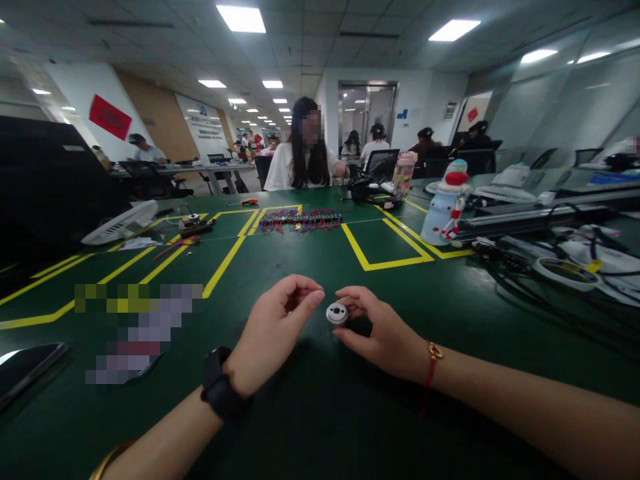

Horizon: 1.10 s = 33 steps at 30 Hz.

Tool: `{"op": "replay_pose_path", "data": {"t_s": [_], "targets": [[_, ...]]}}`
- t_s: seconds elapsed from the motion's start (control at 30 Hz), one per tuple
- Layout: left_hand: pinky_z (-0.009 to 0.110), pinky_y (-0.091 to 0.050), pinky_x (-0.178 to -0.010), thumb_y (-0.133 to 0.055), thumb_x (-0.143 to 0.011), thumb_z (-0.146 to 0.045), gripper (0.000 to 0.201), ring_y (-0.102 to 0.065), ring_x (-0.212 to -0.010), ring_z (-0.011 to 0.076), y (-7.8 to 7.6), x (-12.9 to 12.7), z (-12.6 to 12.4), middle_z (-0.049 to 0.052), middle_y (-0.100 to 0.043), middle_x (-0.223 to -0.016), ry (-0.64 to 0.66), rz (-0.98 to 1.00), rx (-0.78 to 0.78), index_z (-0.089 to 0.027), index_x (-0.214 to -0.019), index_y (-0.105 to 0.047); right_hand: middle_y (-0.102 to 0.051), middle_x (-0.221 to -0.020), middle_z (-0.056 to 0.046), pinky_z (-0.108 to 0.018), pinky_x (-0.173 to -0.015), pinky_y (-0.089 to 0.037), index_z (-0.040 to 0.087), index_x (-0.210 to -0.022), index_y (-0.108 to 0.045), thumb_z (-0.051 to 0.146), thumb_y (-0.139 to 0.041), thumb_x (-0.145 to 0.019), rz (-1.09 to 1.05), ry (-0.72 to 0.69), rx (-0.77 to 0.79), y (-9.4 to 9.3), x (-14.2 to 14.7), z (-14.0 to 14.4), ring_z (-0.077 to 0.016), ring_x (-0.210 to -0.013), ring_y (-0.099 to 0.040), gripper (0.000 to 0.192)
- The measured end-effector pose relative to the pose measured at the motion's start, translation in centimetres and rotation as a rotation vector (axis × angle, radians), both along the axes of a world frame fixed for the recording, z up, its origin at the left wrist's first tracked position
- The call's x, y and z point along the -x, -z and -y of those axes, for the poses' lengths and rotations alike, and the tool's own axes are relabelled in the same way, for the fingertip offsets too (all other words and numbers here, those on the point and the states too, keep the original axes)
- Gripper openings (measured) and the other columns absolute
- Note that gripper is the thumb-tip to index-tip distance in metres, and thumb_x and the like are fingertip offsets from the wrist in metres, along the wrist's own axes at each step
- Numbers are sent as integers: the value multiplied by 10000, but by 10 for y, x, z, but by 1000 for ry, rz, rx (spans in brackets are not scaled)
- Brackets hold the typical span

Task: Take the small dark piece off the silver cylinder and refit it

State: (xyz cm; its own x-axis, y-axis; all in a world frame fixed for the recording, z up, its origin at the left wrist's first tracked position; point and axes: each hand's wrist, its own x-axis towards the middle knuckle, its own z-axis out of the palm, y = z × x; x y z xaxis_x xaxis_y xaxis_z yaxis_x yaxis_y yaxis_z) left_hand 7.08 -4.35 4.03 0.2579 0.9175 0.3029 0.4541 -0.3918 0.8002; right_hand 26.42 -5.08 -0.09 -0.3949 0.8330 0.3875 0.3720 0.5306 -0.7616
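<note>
A small silver cylindrical motor (337, 314) stands upright on the green tabletop, its round top face with dark holes turned up toward me. My right hand (373, 327) holds it from the right, the thumb on the near side and the fingers behind. Just to the left of the motor, my left hand (283, 327) hovers apart from it. Its thumb and index fingertips are pressed together in a pinch; whatever they hold, if anything, is too small or hidden to name.
Beyond my hands lies a row of red and blue wired parts (301, 221). A blue bottle (443, 213) and tangled black cables (515, 280) are at right. A phone (30, 370) lies at left. Across the green table (300, 427) sits a person (305, 153).
</note>
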Motion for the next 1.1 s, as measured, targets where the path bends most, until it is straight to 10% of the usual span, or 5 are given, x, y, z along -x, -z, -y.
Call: {"op": "replay_pose_path", "data": {"t_s": [0.43, 0.57, 0.83, 1.0, 1.1], "targets": [[338, -405, -821, -550, -814, -382, 221, -556, -909, 213, 27, 12, 0, 25, -632, -954, 169, -391, -20, -302, -966, -690, -574, -1093, -15, -316, -859, -483, 268, -1134, -478, 285, -596, -744, 123, 33, -107, -3, -1, 3, -146, -961, -560, 407], [304, -412, -821, -495, -838, -438, 303, -570, -927, 195, 21, 24, -4, 20, -636, -1021, 76, -296, 46, -278, -1035, -661, -586, -1053, 12, -271, -768, -505, 284, -1131, -476, 373, -560, -767, 135, 358, -128, -21, -34, -24, -124, -864, -581, 384], [301, -409, -668, -426, -822, -557, 452, -596, -759, 199, 21, 54, -27, 31, -667, -829, -244, -269, 181, -193, -950, -661, -530, -1088, -222, -465, -755, -400, 125, -1057, -536, 358, -568, -702, 473, 1282, 39, -33, -190, -82, -330, -990, -531, 426], [301, -405, -679, -441, -813, -552, 436, -597, -772, 198, 25, 51, -27, 29, -673, -855, -233, -261, 171, -198, -932, -666, -450, -1166, -298, -577, -834, -268, 80, -1142, -484, 389, -579, -701, 575, 1415, -47, -33, -184, -73, -410, -1132, -395, 546], [305, -402, -686, -436, -816, -547, 430, -596, -787, 202, 26, 48, -25, 30, -675, -859, -229, -270, 158, -201, -915, -671, -394, -1273, -248, -565, -892, -226, 106, -1228, -444, 398, -528, -762, 674, 1213, -278, -39, -138, -61, -381, -1187, -314, 556]]}}
